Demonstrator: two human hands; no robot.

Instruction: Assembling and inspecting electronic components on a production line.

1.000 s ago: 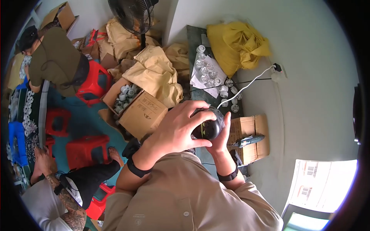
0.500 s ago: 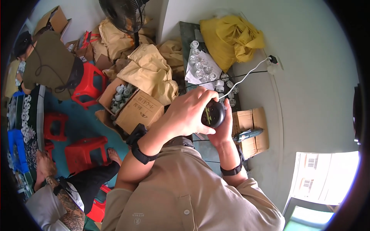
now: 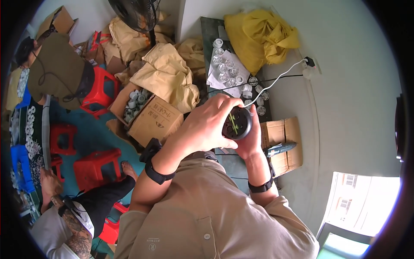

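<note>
Curling around a black casing [image 3: 236, 124], the left hand [image 3: 210, 122] is clasping its left side, fingers partly bent, while the right hand [image 3: 251, 142] is cradling its right. Beyond the grip, white parts [image 3: 224, 77] are standing; rightward, a drill [image 3: 279, 149] is lying on a carton [image 3: 282, 131].

Black round device [image 3: 245, 127] at a new tilt, yellow-green strips [image 3: 234, 124] in fuller view

Assy wkshp | boxed pts [image 3: 133, 105] | pwr tool [image 3: 280, 149] | red stools [image 3: 95, 160]
</note>
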